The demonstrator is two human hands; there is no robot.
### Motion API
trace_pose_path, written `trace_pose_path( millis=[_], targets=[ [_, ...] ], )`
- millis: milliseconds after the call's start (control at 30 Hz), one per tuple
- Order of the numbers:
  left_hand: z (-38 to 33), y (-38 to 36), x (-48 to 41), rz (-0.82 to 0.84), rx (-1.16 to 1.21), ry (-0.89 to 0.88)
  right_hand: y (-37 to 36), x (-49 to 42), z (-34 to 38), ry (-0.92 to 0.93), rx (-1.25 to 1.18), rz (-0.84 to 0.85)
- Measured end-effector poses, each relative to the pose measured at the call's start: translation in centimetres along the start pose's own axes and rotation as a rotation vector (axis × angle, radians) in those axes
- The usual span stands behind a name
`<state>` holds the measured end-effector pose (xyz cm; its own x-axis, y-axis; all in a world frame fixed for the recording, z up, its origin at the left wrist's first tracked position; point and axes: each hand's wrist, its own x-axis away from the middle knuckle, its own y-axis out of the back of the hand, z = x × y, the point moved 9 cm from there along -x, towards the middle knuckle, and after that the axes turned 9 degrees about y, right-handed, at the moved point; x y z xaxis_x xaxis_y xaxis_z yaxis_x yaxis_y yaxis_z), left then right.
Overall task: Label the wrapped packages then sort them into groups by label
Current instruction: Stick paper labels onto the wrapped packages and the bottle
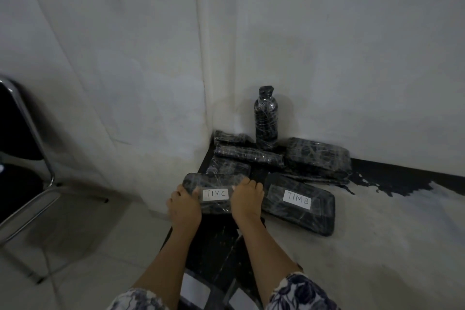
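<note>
White labels [215, 194] read "TIMC", between both hands [185, 205], and "TIMB".

At the bench's [377, 234] left edge lies the package labelled TIMC [214, 192], with the left hand [185, 205] on its left end and the right hand [245, 200] on its right end. Just to its right lies the package labelled TIMB [299, 202]. Behind both, in the bench's far left corner against the walls, several unlabelled packages [249, 155] lie piled, with a wrapped bottle [266, 118] standing upright among them; a chair [22, 148] stands on the floor well to the left.
</note>
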<state>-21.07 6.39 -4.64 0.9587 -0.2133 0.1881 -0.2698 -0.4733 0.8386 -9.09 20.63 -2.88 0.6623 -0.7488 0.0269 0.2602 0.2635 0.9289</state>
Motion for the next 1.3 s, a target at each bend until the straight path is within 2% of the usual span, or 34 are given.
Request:
trace_pose_path(
  millis=[200, 367, 467, 633, 867, 1000, 1167, 1233, 1300],
  targets=[
    [0.2, -0.4, 0.0, -0.001, -0.109, -0.042, 0.5, 0.6, 0.0, 0.081, -0.031, -0.011],
    [0.0, -0.1, 0.7, 0.027, -0.088, -0.043, 0.4, 1.6, -0.2, 0.120, -0.052, 0.079],
    [0.1, -0.4, 0.5, 0.100, -0.056, -0.035, -0.1, 1.6, 0.0, 0.096, -0.009, 0.129],
    [0.2, 0.1, 0.8, 0.158, 0.044, -0.066, 0.3, 2.0, 0.2, 0.089, -0.035, 0.137],
    [-0.9, 1.3, 1.6, 0.207, 0.064, -0.118, 1.2, 3.4, 0.2, 0.093, 0.022, 0.154],
    [-1.1, 2.9, 3.5, 0.191, 0.083, -0.116, 2.8, 4.5, 0.7, 0.153, 0.072, 0.089],
    [0.0, 4.3, 5.9, 0.129, 0.238, -0.052, 4.0, 6.8, 2.1, 0.285, 0.012, -0.057],
    [1.2, 5.0, 6.2, 0.094, 0.261, -0.008, 3.9, 8.0, 2.7, 0.323, -0.051, -0.067],
    [2.2, 5.2, 6.4, 0.101, 0.178, 0.023, 3.0, 9.3, 3.1, 0.330, -0.173, -0.003]
  ],
)
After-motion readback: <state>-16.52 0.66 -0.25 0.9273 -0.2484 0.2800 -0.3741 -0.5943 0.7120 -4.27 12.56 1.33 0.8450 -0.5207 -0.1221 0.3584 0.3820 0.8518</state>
